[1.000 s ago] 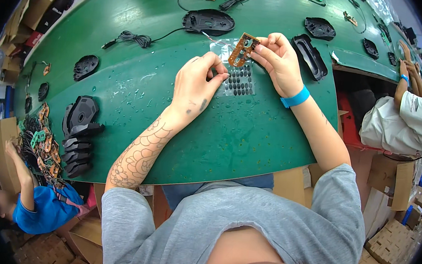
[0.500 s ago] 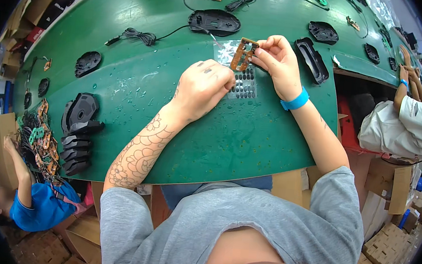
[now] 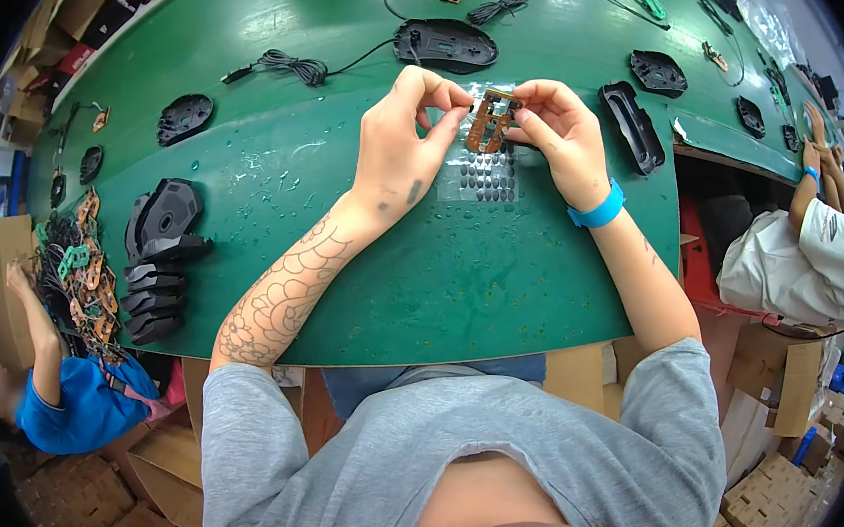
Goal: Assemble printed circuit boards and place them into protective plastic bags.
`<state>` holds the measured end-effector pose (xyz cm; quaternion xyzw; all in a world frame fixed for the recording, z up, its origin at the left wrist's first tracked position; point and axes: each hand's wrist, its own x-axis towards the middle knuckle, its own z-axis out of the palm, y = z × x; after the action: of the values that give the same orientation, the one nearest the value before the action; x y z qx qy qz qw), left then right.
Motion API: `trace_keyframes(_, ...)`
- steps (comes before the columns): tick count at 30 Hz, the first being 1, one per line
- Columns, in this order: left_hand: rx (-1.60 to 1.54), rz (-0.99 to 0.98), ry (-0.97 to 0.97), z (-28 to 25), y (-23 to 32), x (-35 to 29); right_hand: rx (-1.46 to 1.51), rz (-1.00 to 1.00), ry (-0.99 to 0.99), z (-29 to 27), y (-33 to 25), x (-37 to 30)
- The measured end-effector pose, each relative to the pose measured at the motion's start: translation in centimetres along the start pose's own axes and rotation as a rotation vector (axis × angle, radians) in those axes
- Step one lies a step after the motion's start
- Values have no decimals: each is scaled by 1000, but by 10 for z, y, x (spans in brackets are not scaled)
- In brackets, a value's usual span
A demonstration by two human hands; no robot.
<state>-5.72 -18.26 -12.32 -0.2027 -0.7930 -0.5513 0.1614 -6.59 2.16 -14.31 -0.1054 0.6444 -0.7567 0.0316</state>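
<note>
Between finger and thumb of my right hand (image 3: 571, 146) is an orange-brown mouse circuit board (image 3: 491, 124) with dark parts on it, tilted upright above the table. My left hand (image 3: 397, 146) is pinched just left of the board, with a tiny dark piece at its fingertips, perhaps one of the black pads. Below the board a clear sheet (image 3: 449, 188) bearing rows of small black oval pads (image 3: 490, 179) lies on the table, its upper part partly hidden. Behind my hands rests a black mouse base (image 3: 446, 45) with its coiled cable (image 3: 294, 67).
Black mouse shells (image 3: 635, 127) lie at right, another (image 3: 186, 120) at left. Stacked mouse covers (image 3: 161, 241) and a heap of wired circuit boards (image 3: 90, 275) fill the green table's (image 3: 389, 291) left side. Co-workers in blue (image 3: 88, 405) and white (image 3: 794, 261) sit either side.
My left hand has lifted off the pad sheet, rising beside the board with its fingertips pinched. The board now stands more upright, slightly lower, still in my right hand. The view has shifted slightly.
</note>
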Motion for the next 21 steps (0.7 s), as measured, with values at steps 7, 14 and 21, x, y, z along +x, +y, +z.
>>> trace_keyframes(7,3,-77,-2,2,-2,2,-20,-7,-5,0,0,0)
trace_keyframes(14,-11,-12,80,6,-9,3,-14,-26,2,1,1,0)
trace_keyframes(21,-5,22,87,6,-8,3,-27,-39,-9,-1,3,0)
